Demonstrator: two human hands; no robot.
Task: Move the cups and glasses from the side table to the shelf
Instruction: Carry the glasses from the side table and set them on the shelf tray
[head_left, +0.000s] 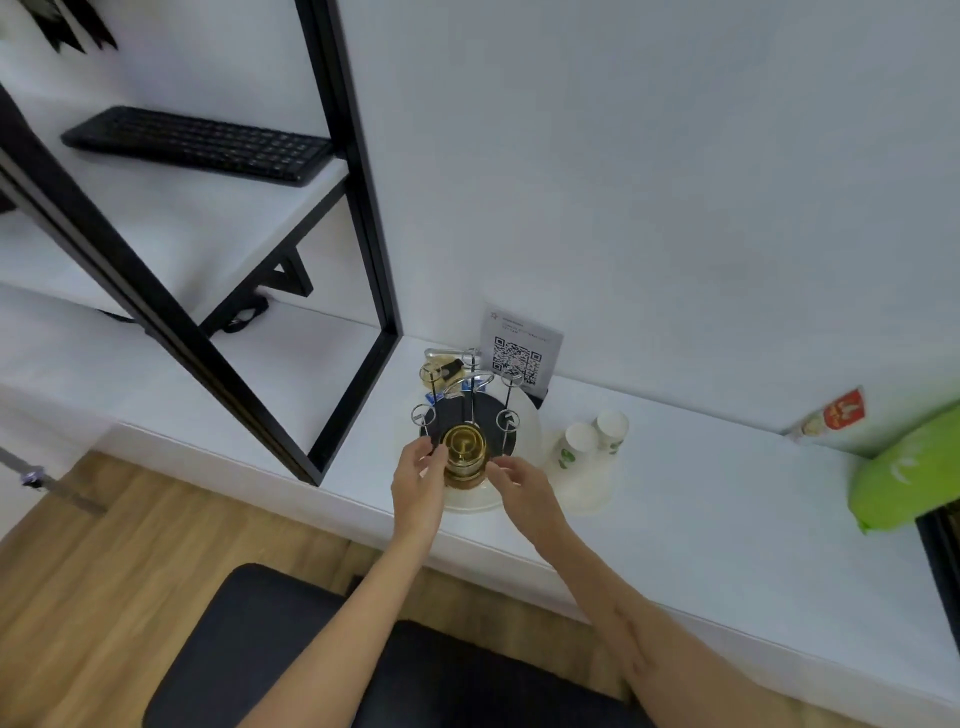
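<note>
Both hands reach to an amber glass (464, 453) that stands on the near edge of a round white tray (535, 415) with a dark centre, on the white side table (701, 519). The left hand (418, 480) is at the glass's left side, fingers curled toward it and apparently touching its wall; whether they truly grip it is hard to tell from above. The right hand (519, 483) is just to the right of the glass with fingers loosely bent and a sliver of tray showing between fingertips and glass, so it holds nothing.

A thin wire rack (470, 395) with small ring-topped posts rises from the tray around and behind the glass. At the tray's far left edge lies something small with clear and dark parts, too blurred to name.

Two white paper cups (592, 439) with green leaf marks stand close together just right of the tray. Behind the tray, against the wall, leans a sign card (521, 348) bearing a QR code; the lines of print above the code are too small to read. Further right lie a red and white packet (831, 415), its lettering unreadable, and a bright green bag (904, 467) with a pale logo.

To the left stands the black-framed shelf (291, 218) with white boards; a black keyboard (197, 144) rests on one upper board.
</note>
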